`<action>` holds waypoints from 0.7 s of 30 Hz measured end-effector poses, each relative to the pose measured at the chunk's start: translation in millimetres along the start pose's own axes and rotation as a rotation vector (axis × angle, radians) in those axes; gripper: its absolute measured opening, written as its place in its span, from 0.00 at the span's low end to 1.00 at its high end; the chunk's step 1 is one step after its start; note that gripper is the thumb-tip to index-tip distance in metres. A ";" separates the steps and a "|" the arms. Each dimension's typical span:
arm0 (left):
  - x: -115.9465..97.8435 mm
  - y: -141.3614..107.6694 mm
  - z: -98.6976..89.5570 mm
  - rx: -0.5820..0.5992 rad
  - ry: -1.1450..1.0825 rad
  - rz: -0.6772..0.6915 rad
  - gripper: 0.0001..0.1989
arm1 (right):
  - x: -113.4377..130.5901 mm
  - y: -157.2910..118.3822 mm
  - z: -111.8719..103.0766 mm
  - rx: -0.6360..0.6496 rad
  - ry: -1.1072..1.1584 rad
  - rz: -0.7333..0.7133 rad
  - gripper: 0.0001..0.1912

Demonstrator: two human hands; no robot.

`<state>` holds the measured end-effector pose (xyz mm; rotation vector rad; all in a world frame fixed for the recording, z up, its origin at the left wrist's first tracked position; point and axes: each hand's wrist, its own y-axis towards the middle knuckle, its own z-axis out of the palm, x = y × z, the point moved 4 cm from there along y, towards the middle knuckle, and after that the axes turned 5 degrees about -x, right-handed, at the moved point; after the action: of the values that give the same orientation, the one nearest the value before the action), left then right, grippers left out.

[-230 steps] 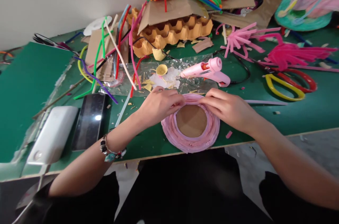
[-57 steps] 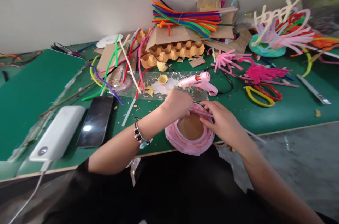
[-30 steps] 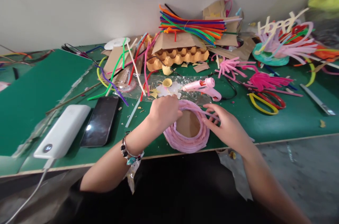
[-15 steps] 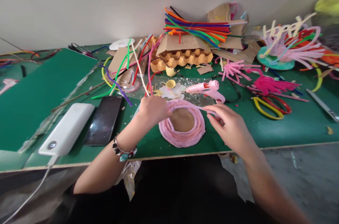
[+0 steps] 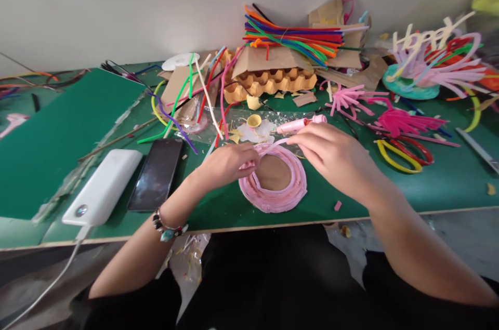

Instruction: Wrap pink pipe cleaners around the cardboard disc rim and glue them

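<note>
A flat ring of pink pipe cleaner point(image 5: 286, 200) lies on the green tabletop, wound in coils around a brown cardboard middle point(image 5: 275, 173). The fingers of my left hand point(image 5: 230, 165) are closed on its upper left edge. A loose pink pipe cleaner strand point(image 5: 273, 145) runs from there along the top of the ring. My right hand point(image 5: 331, 158) pinches that strand between thumb and fingers, just above the ring's upper right side. Behind my right hand lies a pink glue gun point(image 5: 298, 125), its handle hidden by the hand.
A phone point(image 5: 156, 174) and a white power bank point(image 5: 103, 184) with a cable lie left. Egg carton point(image 5: 273, 83) and bundled pipe cleaners point(image 5: 292, 36) sit behind. Right are pink pipe-cleaner tufts point(image 5: 407, 119), yellow loops point(image 5: 397, 159) and a metal blade point(image 5: 477, 148).
My right hand has moved up and left along the ring, now covering the glue gun's handle. My left hand has turned and lowered slightly. A small pink scrap shows on the table by my right wrist.
</note>
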<state>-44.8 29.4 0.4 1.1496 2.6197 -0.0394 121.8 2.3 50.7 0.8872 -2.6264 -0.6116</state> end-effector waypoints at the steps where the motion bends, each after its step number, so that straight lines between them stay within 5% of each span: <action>1: -0.1 -5.5 1.5 -0.006 -0.033 0.045 0.07 | -0.7 1.4 1.2 0.009 0.001 0.002 0.13; 7: 2.8 -28.3 9.0 -0.017 0.015 0.158 0.13 | -2.6 4.3 8.0 0.006 0.013 0.000 0.13; 21: -1.8 -32.4 9.5 -0.034 0.188 0.309 0.19 | -8.5 5.3 5.6 0.065 -0.027 -0.002 0.14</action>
<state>-64.8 4.6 -11.0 1.6014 2.5518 0.1825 123.3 13.0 47.1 0.9060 -2.6837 -0.5453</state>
